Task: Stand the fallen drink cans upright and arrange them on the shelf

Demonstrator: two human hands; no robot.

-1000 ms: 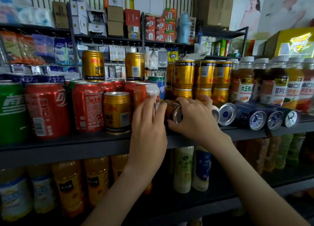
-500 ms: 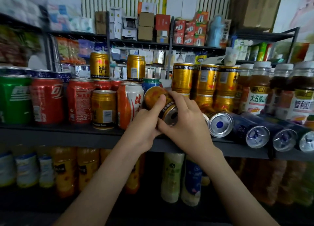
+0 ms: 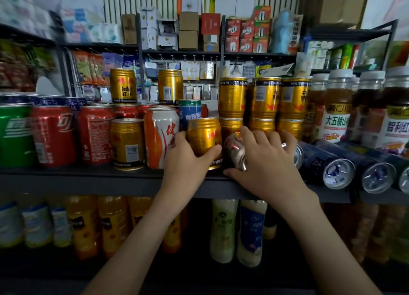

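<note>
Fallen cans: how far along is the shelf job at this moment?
Done: a gold can stands upright at the shelf front, the left hand gripping it. In hand: the right hand curls over a fallen can beside it. Left: that can and several blue cans to its right lie on their sides.

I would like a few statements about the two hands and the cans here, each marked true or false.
1. The left hand grips an upright gold can. True.
2. The right hand holds a glass bottle. False: it grips a lying can.
3. The dark blue cans right of the hands lie on their sides. True.
4. The can at the picture's left edge is yellow. False: a green can stands there.
</note>
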